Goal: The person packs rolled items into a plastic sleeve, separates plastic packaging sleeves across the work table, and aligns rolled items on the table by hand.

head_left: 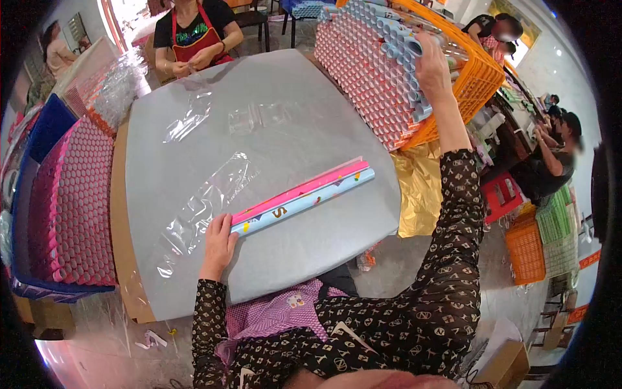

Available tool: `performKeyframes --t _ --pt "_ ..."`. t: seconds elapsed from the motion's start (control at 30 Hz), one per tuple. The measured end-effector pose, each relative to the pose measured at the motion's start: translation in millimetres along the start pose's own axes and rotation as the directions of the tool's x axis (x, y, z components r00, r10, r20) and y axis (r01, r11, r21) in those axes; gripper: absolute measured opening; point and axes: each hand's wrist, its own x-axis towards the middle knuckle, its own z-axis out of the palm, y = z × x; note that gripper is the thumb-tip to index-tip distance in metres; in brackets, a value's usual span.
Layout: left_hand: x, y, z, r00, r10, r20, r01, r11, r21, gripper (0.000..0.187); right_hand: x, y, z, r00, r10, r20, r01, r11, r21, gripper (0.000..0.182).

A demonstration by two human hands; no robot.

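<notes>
A light blue patterned paper roll (304,202) and a pink paper roll (301,188) lie side by side, slanted across the grey-covered table (311,129). My left hand (220,243) is closed around their near left ends. Up at the right, my right hand (433,68) reaches to the top of a big stack of rolls and grips the end of a light blue roll (411,47). That stack (363,71), red-and-white ends below and blue ones on top, fills an orange plastic crate (483,78). Clear plastic sleeves (207,207) lie left of the two rolls.
Across the table, a person in a red apron (197,39) handles clear plastic. At left stands a blue crate (39,152) of pink rolls (84,201). Gold sheeting (418,188) hangs below the orange crate. Other people sit at the right, near an orange basket (525,246).
</notes>
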Motion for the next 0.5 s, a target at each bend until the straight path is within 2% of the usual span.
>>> performKeyframes --t 0.2,0.27,0.5 --pt "-1.2 -2.9 3.4 1.000 0.000 0.007 0.000 1.000 0.015 0.050 -1.4 25.2 25.1 0.997 0.033 0.068 -0.027 0.996 -0.086 0.046" --pt "-1.2 -2.8 2.9 1.000 -0.009 0.012 0.009 1.000 -0.009 0.049 -1.7 27.5 31.3 0.999 0.026 0.028 -0.021 0.985 -0.169 0.034" --pt "0.3 -0.1 0.6 0.999 -0.031 0.035 0.031 1.000 -0.004 0.046 -12.5 44.5 46.2 1.000 -0.018 0.016 0.022 0.958 -0.285 0.033"
